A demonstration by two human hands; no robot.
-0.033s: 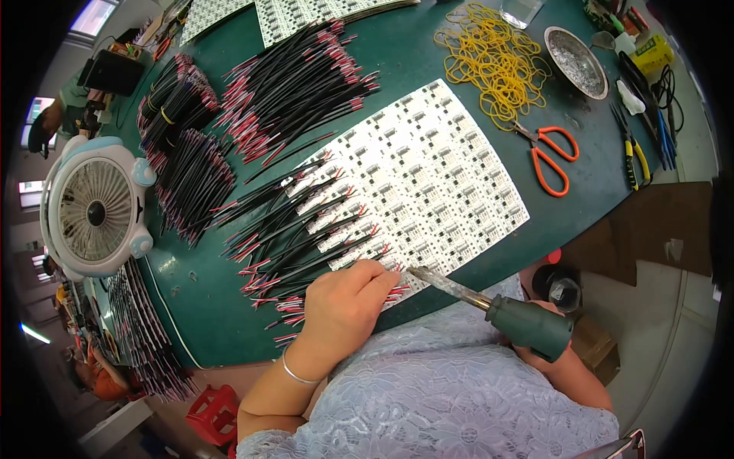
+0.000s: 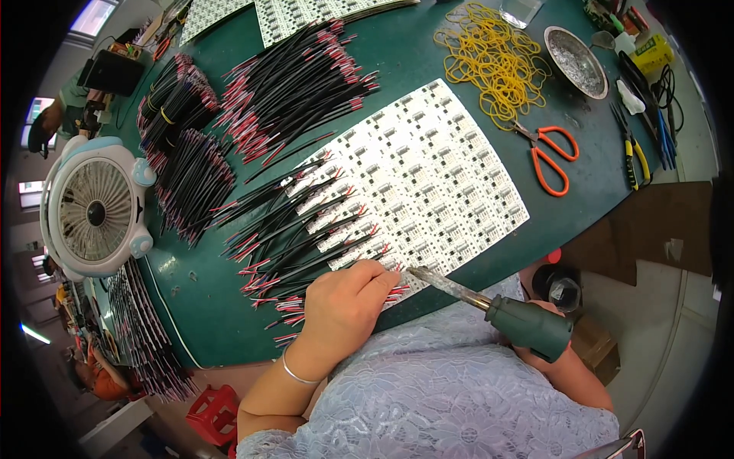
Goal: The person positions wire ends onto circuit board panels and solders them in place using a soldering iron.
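Note:
A white circuit board panel [image 2: 428, 164] lies tilted on the green table, covered with rows of small dark components. Black cables [image 2: 306, 222] with red and white wire ends reach over its left side. At the panel's near edge, my left hand [image 2: 345, 298] is closed, thumb and forefinger pinching a cable end; the fingers partly hide it. My right hand [image 2: 552, 348] grips the green handle of a soldering iron [image 2: 527, 325], which covers most of the fingers. The iron's tip touches or nearly touches the panel just right of my left fingertips.
Cable piles [image 2: 294, 84] and cable bundles [image 2: 180, 115] lie beyond and left, beside a fan [image 2: 95, 210]. Rubber bands [image 2: 493, 61], orange-handled cutters [image 2: 552, 162], a metal dish [image 2: 577, 65] and yellow-black pliers [image 2: 631, 157] lie on the right. More panels [image 2: 306, 17] sit at the back.

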